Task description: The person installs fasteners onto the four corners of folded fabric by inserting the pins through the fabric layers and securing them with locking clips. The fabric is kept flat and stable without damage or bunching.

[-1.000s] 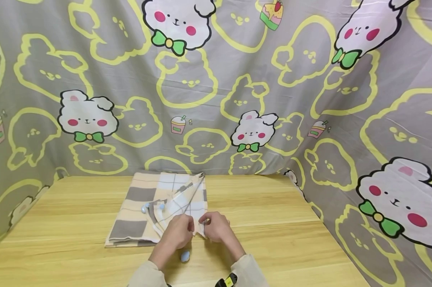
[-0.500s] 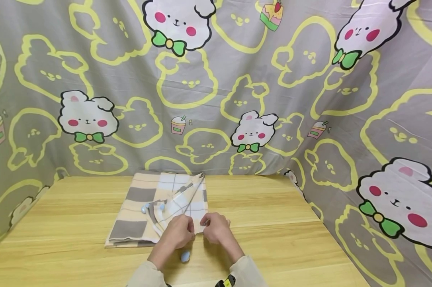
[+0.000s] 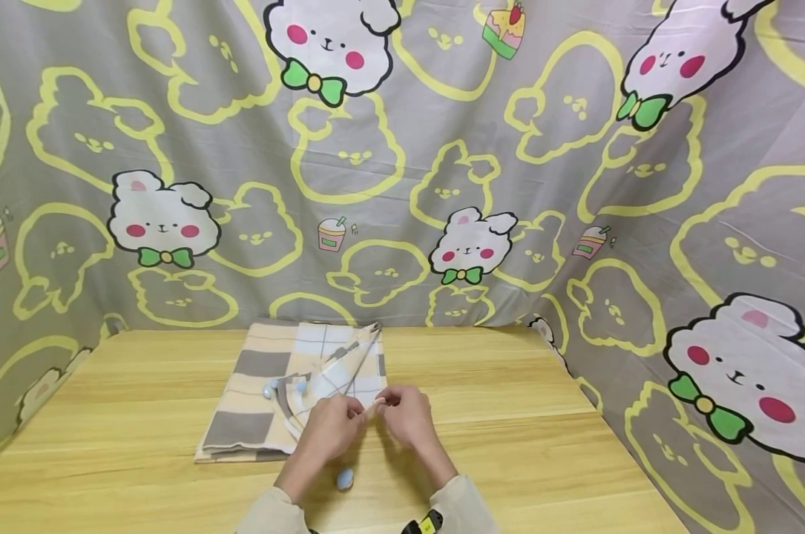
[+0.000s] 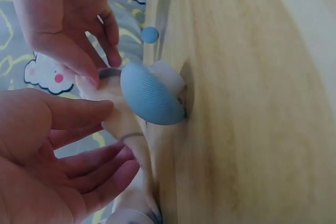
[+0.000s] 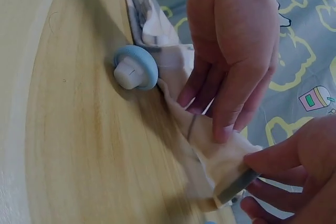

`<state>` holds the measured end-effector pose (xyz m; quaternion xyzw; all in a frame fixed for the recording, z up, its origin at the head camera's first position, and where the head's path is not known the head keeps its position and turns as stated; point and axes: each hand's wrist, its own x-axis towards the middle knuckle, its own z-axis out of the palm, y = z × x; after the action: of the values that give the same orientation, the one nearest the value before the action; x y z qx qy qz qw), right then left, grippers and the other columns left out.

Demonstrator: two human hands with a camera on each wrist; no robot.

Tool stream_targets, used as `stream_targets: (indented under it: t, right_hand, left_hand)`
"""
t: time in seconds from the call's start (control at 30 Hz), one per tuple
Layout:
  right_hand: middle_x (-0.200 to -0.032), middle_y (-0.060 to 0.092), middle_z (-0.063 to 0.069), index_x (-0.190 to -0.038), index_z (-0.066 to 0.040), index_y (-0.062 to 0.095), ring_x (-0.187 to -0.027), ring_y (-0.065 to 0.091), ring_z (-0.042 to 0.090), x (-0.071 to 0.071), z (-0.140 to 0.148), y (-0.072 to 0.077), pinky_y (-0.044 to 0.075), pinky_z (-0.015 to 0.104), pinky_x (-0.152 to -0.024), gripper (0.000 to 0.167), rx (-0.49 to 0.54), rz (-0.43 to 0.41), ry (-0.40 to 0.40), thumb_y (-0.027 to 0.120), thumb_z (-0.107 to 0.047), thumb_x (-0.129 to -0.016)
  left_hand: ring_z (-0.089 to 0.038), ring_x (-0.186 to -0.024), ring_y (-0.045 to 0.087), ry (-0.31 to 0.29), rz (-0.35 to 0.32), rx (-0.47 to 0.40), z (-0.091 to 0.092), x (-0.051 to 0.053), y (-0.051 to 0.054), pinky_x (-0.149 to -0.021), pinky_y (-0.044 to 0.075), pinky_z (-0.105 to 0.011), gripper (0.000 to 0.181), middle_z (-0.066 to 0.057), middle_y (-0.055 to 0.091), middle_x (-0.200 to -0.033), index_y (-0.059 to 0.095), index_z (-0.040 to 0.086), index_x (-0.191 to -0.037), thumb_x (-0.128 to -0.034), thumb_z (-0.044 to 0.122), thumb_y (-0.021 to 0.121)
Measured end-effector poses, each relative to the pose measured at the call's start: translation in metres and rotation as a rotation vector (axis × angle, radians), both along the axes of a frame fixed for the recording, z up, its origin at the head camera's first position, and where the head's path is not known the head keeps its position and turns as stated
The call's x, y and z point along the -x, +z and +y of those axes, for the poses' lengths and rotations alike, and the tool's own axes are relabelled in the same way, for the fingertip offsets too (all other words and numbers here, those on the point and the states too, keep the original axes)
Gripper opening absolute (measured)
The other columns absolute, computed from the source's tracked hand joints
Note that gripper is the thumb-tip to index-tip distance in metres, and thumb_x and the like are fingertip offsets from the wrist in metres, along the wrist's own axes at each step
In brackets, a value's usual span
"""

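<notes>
A folded plaid cloth [image 3: 255, 393] in beige, grey and white lies on the table, its near right corner turned up between both hands. My left hand [image 3: 332, 426] pinches the cloth's edge with thumb and fingertips. Beside it, my right hand [image 3: 405, 417] pinches the same edge near a grey stripe [image 5: 237, 186]. On the table in front of the hands rests a blue mushroom-shaped clip [image 3: 345, 478] with a white stem, close to the cloth in the left wrist view. A second small blue round piece [image 4: 150, 35] shows farther along the table there.
More blue clips [image 3: 269, 387] sit on the cloth's folded-back part, left of the hands. The wooden table [image 3: 509, 415] meets a grey curtain [image 3: 375, 222] with rabbit prints at the back and sides.
My right hand has moved slightly up and away from me, and the cloth edge between the fingertips has lifted. My left hand has shifted only slightly. The loose clip has stayed put.
</notes>
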<state>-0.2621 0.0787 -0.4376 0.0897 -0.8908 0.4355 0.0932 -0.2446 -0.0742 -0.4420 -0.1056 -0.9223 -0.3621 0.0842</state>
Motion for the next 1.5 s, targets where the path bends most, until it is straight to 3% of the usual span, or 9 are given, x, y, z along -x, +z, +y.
stream_targets:
  t: [0.1, 0.33, 0.63, 0.83, 0.97, 1.1, 1.2, 1.33, 1.5]
  right_hand:
    - [-0.074, 0.071, 0.001, -0.082, -0.007, 0.075, -0.070, 0.057, 0.009, 0.001, 0.000, -0.001, 0.046, 0.028, -0.066, 0.006, 0.032, 0.006, -0.004, 0.072, -0.002, -0.084]
    - [-0.078, 0.074, 0.005, -0.084, -0.005, 0.076, -0.074, 0.062, 0.012, 0.001, 0.000, -0.001, 0.049, 0.030, -0.067, 0.007, 0.080, -0.009, 0.027, 0.071, -0.006, -0.089]
    - [-0.079, 0.073, 0.005, -0.089, -0.004, 0.075, -0.072, 0.062, 0.011, 0.001, 0.003, 0.003, 0.051, 0.029, -0.066, 0.004, 0.100, -0.035, 0.011, 0.073, -0.006, -0.087]
    - [-0.064, 0.062, 0.000, -0.077, -0.006, 0.065, -0.056, 0.054, 0.012, 0.002, 0.011, 0.006, 0.044, 0.027, -0.051, 0.012, -0.061, -0.032, -0.060, 0.074, -0.007, -0.086]
    - [-0.058, 0.050, 0.000, -0.069, -0.006, 0.056, -0.052, 0.047, 0.015, 0.000, 0.015, 0.006, 0.038, 0.028, -0.048, 0.025, -0.230, -0.111, -0.048, 0.073, -0.011, -0.087]
    - [-0.061, 0.046, 0.005, -0.080, 0.002, 0.058, -0.053, 0.045, 0.019, -0.004, 0.016, 0.004, 0.036, 0.029, -0.048, 0.029, -0.330, -0.209, -0.051, 0.074, -0.019, -0.090]
    - [-0.063, 0.048, 0.008, -0.081, 0.003, 0.059, -0.055, 0.045, 0.020, -0.005, 0.016, 0.003, 0.036, 0.030, -0.049, 0.033, -0.360, -0.244, -0.071, 0.077, -0.025, -0.089]
    - [-0.060, 0.046, 0.005, -0.066, -0.006, 0.054, -0.052, 0.043, 0.018, -0.006, 0.017, 0.001, 0.035, 0.029, -0.048, 0.037, -0.374, -0.270, -0.069, 0.077, -0.025, -0.088]
    - [-0.054, 0.035, 0.000, -0.058, -0.013, 0.041, -0.047, 0.035, 0.013, -0.006, 0.018, -0.004, 0.028, 0.025, -0.044, 0.041, -0.377, -0.270, -0.051, 0.070, -0.008, -0.086]
  left_hand:
    - [-0.010, -0.056, 0.048, 0.008, 0.000, -0.041, 0.000, 0.002, 0.000, -0.053, 0.038, -0.026, 0.019, 0.004, 0.063, -0.062, 0.075, 0.011, -0.074, -0.0926, 0.014, 0.072]
    - [-0.006, -0.062, 0.056, 0.020, 0.048, -0.146, 0.003, 0.004, 0.001, -0.059, 0.046, -0.024, 0.008, 0.004, 0.073, -0.073, 0.077, 0.009, -0.085, -0.0912, 0.014, 0.075]
    - [-0.008, -0.061, 0.056, 0.068, 0.039, -0.157, 0.001, 0.005, 0.001, -0.059, 0.045, -0.026, 0.009, 0.002, 0.072, -0.071, 0.075, 0.010, -0.079, -0.0885, 0.007, 0.075]
    - [-0.009, -0.060, 0.056, 0.082, 0.026, -0.180, -0.001, 0.007, 0.000, -0.058, 0.045, -0.026, 0.010, -0.002, 0.074, -0.074, 0.075, 0.010, -0.080, -0.0895, 0.008, 0.074]
    - [-0.008, -0.063, 0.060, 0.099, 0.021, -0.190, -0.002, 0.007, 0.000, -0.059, 0.048, -0.027, 0.011, 0.000, 0.075, -0.075, 0.075, 0.011, -0.080, -0.0901, 0.009, 0.074]
    - [-0.009, -0.067, 0.064, 0.100, 0.017, -0.196, -0.004, 0.007, 0.001, -0.061, 0.051, -0.029, 0.009, 0.000, 0.076, -0.077, 0.075, 0.011, -0.082, -0.0907, 0.010, 0.074]
    - [-0.010, -0.068, 0.066, 0.099, 0.009, -0.203, -0.003, 0.007, 0.001, -0.062, 0.052, -0.029, 0.009, -0.001, 0.076, -0.078, 0.075, 0.010, -0.082, -0.0904, 0.010, 0.074]
    - [-0.010, -0.067, 0.066, 0.104, 0.014, -0.201, -0.003, 0.008, 0.001, -0.061, 0.052, -0.029, 0.009, -0.002, 0.076, -0.078, 0.075, 0.010, -0.082, -0.0902, 0.010, 0.074]
    - [-0.009, -0.067, 0.065, 0.108, 0.018, -0.197, -0.004, 0.008, 0.002, -0.060, 0.051, -0.029, 0.009, -0.001, 0.076, -0.078, 0.075, 0.010, -0.081, -0.0900, 0.010, 0.074]
